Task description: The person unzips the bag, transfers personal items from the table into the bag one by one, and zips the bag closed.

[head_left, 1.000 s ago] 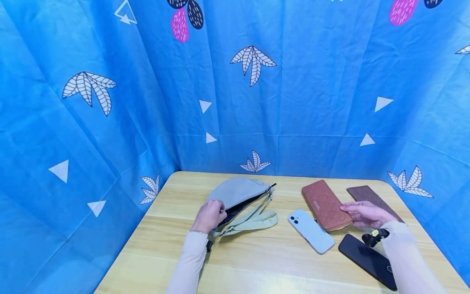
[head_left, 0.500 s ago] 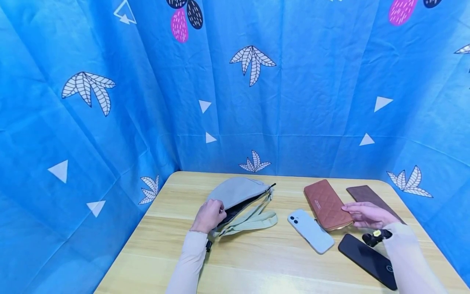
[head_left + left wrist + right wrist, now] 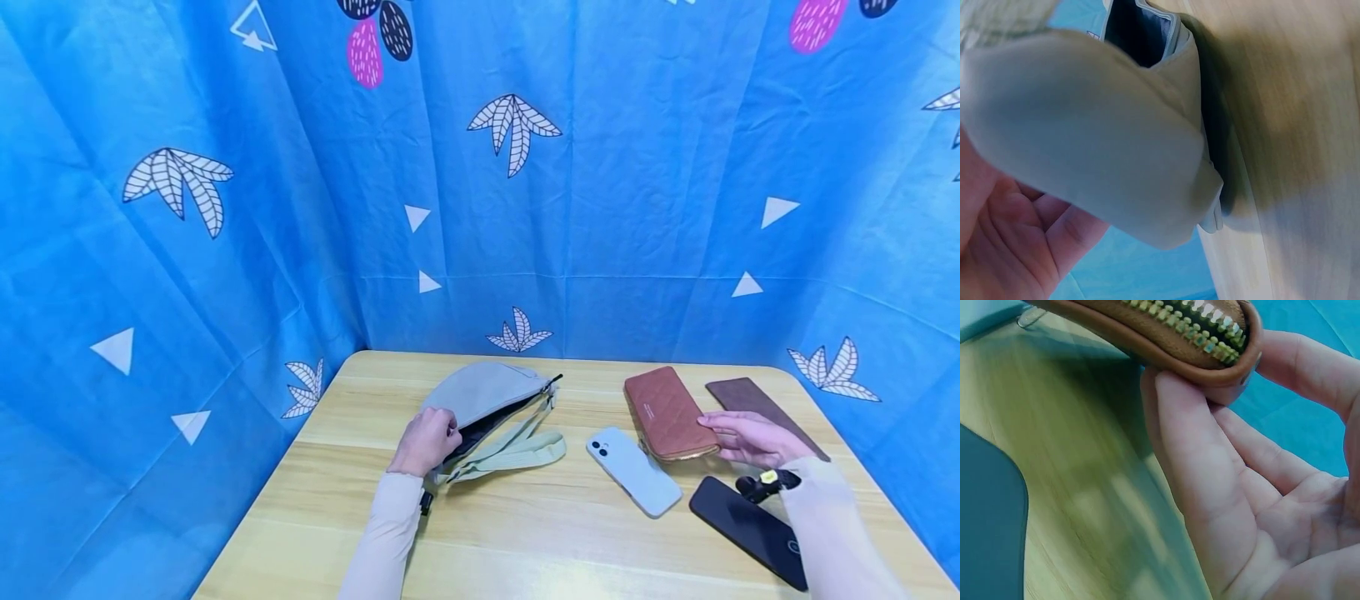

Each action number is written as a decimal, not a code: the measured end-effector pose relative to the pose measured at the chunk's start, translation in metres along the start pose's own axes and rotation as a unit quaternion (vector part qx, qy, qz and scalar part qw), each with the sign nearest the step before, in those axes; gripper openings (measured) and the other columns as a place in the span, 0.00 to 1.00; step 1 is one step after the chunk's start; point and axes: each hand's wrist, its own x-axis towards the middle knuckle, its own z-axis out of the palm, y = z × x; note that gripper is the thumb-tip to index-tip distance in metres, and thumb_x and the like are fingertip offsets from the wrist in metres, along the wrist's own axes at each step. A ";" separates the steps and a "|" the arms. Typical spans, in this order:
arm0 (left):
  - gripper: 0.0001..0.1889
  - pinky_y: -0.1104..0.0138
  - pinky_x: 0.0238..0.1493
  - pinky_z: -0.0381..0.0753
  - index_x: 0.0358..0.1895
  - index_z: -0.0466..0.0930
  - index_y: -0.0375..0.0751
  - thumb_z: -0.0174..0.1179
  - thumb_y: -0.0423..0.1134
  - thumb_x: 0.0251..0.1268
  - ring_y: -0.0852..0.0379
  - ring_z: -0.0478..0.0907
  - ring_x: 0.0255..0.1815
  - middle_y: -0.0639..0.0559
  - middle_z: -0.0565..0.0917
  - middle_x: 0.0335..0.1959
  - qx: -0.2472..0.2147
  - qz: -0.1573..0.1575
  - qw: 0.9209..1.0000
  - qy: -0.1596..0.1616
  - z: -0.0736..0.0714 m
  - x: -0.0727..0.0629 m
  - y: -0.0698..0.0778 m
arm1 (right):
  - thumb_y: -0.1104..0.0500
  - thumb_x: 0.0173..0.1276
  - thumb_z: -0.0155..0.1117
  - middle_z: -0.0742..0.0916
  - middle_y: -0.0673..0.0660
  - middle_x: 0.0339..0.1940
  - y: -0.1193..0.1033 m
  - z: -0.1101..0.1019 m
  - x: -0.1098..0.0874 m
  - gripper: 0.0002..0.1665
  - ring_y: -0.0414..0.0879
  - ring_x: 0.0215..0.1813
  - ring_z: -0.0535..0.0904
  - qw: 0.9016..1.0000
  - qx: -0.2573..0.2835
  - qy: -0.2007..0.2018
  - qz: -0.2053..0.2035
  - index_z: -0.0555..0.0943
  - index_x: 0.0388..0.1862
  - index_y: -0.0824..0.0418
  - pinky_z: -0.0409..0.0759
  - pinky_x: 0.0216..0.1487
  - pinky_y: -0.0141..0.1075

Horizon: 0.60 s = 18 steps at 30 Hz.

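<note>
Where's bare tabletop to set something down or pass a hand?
Front: bare table between the left sleeve and the pale phone. Left: from the left hand to the table's left edge. Back middle: a smaller gap between the grey bag and the red-brown wallet. Crowded right: the right hand, that wallet, pale phone, black phone and flat brown case.

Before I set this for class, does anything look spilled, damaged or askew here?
Nothing looks spilled or damaged. The gray bag gapes open with its strap slack, but the left hand holds it. The reddish-brown wallet tilts up at its near end, but the right hand pinches it there, so neither looks odd.
</note>
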 end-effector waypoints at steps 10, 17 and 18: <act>0.03 0.66 0.28 0.78 0.28 0.86 0.41 0.66 0.32 0.58 0.63 0.72 0.21 0.53 0.85 0.22 -0.001 -0.002 1.000 -0.003 -0.002 0.001 0.001 | 0.58 0.86 0.45 0.90 0.38 0.48 0.005 0.001 0.004 0.21 0.35 0.51 0.88 0.997 0.067 -0.037 -0.026 0.86 0.47 0.40 0.86 0.52 0.32; 0.03 0.66 0.29 0.79 0.28 0.86 0.39 0.66 0.32 0.59 0.64 0.73 0.21 0.53 0.85 0.23 -0.003 0.000 1.000 -0.002 -0.002 0.000 -0.001 | 0.60 0.85 0.46 0.90 0.39 0.49 0.007 0.009 0.005 0.23 0.35 0.51 0.87 0.993 0.097 -0.058 -0.038 0.89 0.49 0.43 0.87 0.52 0.31; 0.04 0.66 0.29 0.79 0.28 0.86 0.39 0.66 0.33 0.59 0.64 0.73 0.21 0.53 0.85 0.23 -0.004 0.000 1.000 -0.003 -0.002 0.000 -0.001 | 0.60 0.86 0.45 0.90 0.39 0.50 0.007 0.010 0.005 0.24 0.34 0.51 0.87 0.992 0.101 -0.062 -0.040 0.89 0.49 0.43 0.87 0.52 0.31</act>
